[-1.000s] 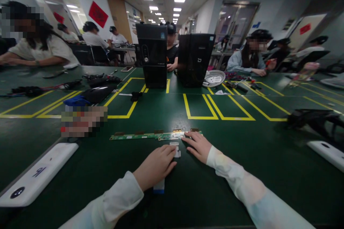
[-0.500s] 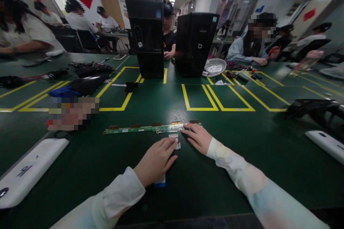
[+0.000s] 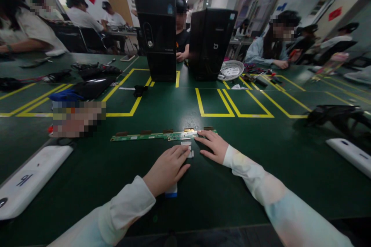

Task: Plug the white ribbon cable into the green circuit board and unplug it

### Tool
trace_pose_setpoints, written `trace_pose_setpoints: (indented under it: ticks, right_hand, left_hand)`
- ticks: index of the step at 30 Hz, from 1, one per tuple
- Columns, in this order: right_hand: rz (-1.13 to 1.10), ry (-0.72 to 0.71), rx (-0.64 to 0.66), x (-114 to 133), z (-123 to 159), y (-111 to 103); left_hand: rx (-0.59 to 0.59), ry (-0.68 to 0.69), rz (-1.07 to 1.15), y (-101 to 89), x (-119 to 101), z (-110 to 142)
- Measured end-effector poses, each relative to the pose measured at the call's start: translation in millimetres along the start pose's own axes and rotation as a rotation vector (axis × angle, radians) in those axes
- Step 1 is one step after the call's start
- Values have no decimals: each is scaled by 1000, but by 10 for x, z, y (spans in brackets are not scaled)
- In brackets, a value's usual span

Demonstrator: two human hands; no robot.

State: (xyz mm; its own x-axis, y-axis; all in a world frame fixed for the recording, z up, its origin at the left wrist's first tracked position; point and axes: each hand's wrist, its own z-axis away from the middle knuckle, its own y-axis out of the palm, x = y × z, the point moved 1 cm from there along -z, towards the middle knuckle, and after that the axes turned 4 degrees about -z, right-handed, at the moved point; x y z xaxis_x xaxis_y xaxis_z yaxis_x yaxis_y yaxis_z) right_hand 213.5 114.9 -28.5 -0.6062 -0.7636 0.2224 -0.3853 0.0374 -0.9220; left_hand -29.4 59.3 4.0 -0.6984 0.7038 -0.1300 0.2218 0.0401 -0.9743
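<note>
A long, narrow green circuit board (image 3: 158, 136) with several brownish-gold tabs along its far edge lies on the table before me. My right hand (image 3: 213, 146) has its fingers spread, with the fingertips on or beside the board's right end. Nearer to me, my left hand (image 3: 169, 168) lies palm down, fingers stretched out over a white flat ribbon cable (image 3: 171, 191). The cable's blue-tipped end shows below that hand, and its white connector end (image 3: 186, 144) sticks out past the fingers, just in front of the board. The cable's middle is hidden under the palm.
Two black computer towers (image 3: 156, 38) (image 3: 213, 46) stand at the far side. White casings (image 3: 34, 177) (image 3: 348, 154) flank me left and right. Cables and a blue item (image 3: 66, 95) lie at left; a white basket (image 3: 232, 70) sits behind. Yellow tape (image 3: 217, 115) marks the green table. Other people sit around.
The view has tilted slightly, so everything sits a little higher in it. Both hands, the circuit board and the ribbon cable keep nearly the same places on the table.
</note>
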Motion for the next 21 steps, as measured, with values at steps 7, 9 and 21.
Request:
trace_pose_setpoints:
  ticks: [7,9,21]
  right_hand:
    - [8,11,-71,25,-64,19]
    - [20,7,-89,30,-87,49]
    - [55,43,-30,23,-93,108]
  left_hand:
    - [7,-19,-32,27,-19,-8]
    - [-6,-28,-43,35,-26,-16]
    - [-11,-43,-83,85,-25,-56]
